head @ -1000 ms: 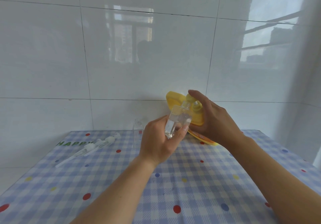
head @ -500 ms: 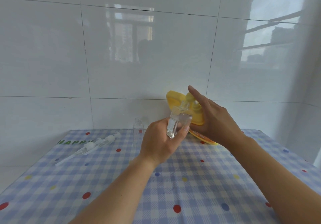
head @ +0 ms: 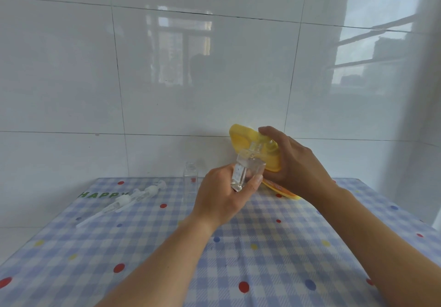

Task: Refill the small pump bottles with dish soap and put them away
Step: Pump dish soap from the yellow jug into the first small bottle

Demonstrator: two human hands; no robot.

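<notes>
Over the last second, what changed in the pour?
Very little. The right hand keeps the yellow soap bottle tipped, spout at the neck of the small clear bottle, which the left hand still holds; both have crept slightly up. No grip changed. The spare empty bottle and two pump heads haven't moved on the checked tablecloth.
</notes>
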